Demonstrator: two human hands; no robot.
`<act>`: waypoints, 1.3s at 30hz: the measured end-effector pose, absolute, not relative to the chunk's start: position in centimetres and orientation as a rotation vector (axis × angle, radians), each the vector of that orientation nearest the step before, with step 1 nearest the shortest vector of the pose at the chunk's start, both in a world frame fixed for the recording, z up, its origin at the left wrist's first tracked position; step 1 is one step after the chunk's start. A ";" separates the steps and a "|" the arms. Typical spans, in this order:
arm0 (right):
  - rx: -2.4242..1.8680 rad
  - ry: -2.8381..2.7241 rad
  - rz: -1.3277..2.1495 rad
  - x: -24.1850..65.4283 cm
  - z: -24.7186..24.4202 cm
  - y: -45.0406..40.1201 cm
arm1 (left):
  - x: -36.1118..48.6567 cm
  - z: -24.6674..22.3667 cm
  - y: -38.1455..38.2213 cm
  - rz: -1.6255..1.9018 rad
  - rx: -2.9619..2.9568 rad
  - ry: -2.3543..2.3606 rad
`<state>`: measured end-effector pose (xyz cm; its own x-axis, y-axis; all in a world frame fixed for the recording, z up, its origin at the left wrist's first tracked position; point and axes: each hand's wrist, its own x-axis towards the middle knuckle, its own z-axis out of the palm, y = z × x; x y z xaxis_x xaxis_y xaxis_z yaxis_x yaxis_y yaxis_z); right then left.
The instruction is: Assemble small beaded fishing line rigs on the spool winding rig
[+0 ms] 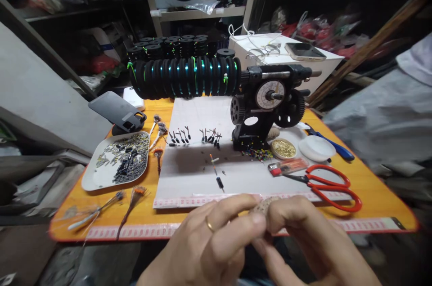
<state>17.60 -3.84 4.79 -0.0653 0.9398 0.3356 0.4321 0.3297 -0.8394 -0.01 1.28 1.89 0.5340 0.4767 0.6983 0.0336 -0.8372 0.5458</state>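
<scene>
My left hand (219,236), with a ring on one finger, and my right hand (303,232) meet over the table's front edge. Both are closed, fingertips pressed together around a small, brownish speckled piece (265,206), mostly hidden by the fingers; I cannot tell its kind. Just beyond them, on the white board (189,173), lie a small black piece with thin ends (220,183) and a thin orange-and-white stick (213,163). Farther back are several small black pieces with forked tips (182,136). Red-handled scissors (332,185) rest to the right of the hands.
A black hand-cranked winder (266,110) carries a row of black spools (185,79). To the left are a white tray (89,173) of small parts and a phone stand (116,110). Gold rings fill a dish (284,149) near blue pliers (332,144). A measuring tape (135,231) edges the table.
</scene>
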 end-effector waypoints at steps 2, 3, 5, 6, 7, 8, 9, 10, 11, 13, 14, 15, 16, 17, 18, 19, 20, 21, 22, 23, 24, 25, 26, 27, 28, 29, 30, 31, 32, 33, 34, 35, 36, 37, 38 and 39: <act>-1.256 -1.678 0.676 17.9 5.3 -3.6 | -0.1 2.9 1.7 1.198 2.355 0.473; -1.261 -1.690 0.672 18.1 5.5 -3.5 | -0.2 3.3 1.9 1.182 2.366 0.520; -1.261 -1.743 0.649 18.3 5.8 -3.3 | -0.5 4.1 2.1 1.127 2.388 0.595; -1.260 -1.778 0.627 18.4 5.9 -3.3 | -0.6 4.4 2.2 1.116 2.399 0.608; -1.262 -1.819 0.603 18.4 5.9 -3.2 | -0.8 4.6 2.2 1.122 2.400 0.618; -1.257 -1.857 0.573 18.3 6.0 -3.1 | -1.0 4.7 2.2 1.140 2.398 0.625; -1.254 -1.889 0.546 18.2 6.0 -3.0 | -1.1 4.8 2.2 1.151 2.394 0.627; -1.251 -1.913 0.526 18.1 6.1 -2.9 | -1.2 4.8 2.2 1.158 2.395 0.627; -1.244 -1.930 0.514 18.0 6.1 -2.8 | -1.3 4.7 2.2 1.162 2.401 0.628; -1.239 -1.945 0.514 17.9 6.2 -2.6 | -1.6 4.5 2.1 1.174 2.441 0.619; -1.233 -1.952 0.522 17.9 6.2 -2.6 | -1.7 4.4 2.0 1.174 2.473 0.610; -1.235 -1.958 0.535 17.8 6.3 -2.5 | -1.8 4.3 1.9 1.176 2.504 0.604; -1.236 -1.959 0.543 17.8 6.4 -2.5 | -1.9 4.3 1.8 1.187 2.527 0.603; -1.236 -1.959 0.547 17.8 6.5 -2.5 | -2.1 4.2 1.7 1.198 2.543 0.603; -1.238 -1.953 0.545 17.7 6.6 -2.5 | -2.1 4.2 1.6 1.215 2.553 0.603; -1.239 -1.950 0.540 17.7 6.7 -2.5 | -2.2 4.2 1.5 1.236 2.559 0.607; -1.241 -1.948 0.536 17.6 6.8 -2.5 | -2.2 4.3 1.4 1.260 2.563 0.614; -1.239 -1.950 0.533 17.6 6.8 -2.5 | -2.2 4.4 1.4 1.269 2.571 0.627; -1.231 -1.955 0.529 17.5 6.8 -2.6 | -2.2 4.5 1.4 1.267 2.578 0.643; -1.226 -1.958 0.519 17.5 6.7 -2.6 | -2.2 4.6 1.3 1.261 2.578 0.669; -1.218 -1.959 0.505 17.5 6.6 -2.6 | -2.1 4.7 1.3 1.247 2.568 0.702; -1.205 -1.958 0.490 17.5 6.4 -2.7 | -2.1 4.8 1.3 1.236 2.547 0.733; -1.199 -1.950 0.485 17.4 6.2 -2.7 | -2.1 4.9 1.3 1.225 2.509 0.755; -1.192 -1.928 0.498 17.3 6.0 -2.7 | -2.2 5.0 1.3 1.221 2.457 0.770; -1.184 -1.881 0.538 17.1 5.8 -2.7 | -2.2 5.0 1.2 1.219 2.392 0.781; -1.167 -1.802 0.605 16.9 5.5 -2.7 | -2.3 5.0 1.2 1.223 2.322 0.783; -1.138 -1.694 0.698 16.6 5.3 -2.6 | -2.3 4.9 1.1 1.232 2.253 0.781; -1.093 -1.563 0.802 16.3 5.0 -2.5 | -2.4 4.9 1.0 1.245 2.188 0.782; -1.029 -1.434 0.905 16.0 4.7 -2.3 | -2.4 4.8 0.8 1.256 2.136 0.785; -0.959 -1.322 0.984 15.6 4.4 -2.1 | -2.4 4.7 0.7 1.271 2.098 0.786; -0.899 -1.237 1.028 15.3 4.1 -1.9 | -2.4 4.6 0.6 1.284 2.071 0.782; -0.853 -1.188 1.020 15.1 3.9 -1.8 | -2.4 4.5 0.4 1.292 2.055 0.779; -0.825 -1.190 0.961 15.1 3.6 -1.7 | -2.5 4.4 0.3 1.301 2.043 0.779; -0.808 -1.252 0.857 15.1 3.5 -1.7 | -2.5 4.4 0.3 1.308 2.038 0.778; -0.809 -1.360 0.729 15.3 3.4 -1.7 | -2.6 4.3 0.2 1.313 2.038 0.780; -0.817 -1.501 0.589 15.7 3.3 -1.9 | -2.7 4.3 0.2 1.319 2.038 0.786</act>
<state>15.69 -1.86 3.31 0.0177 0.7802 0.6253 0.1461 0.6167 -0.7735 -2.66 0.20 4.33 0.3375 0.7378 0.5846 0.1627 -0.6574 0.7358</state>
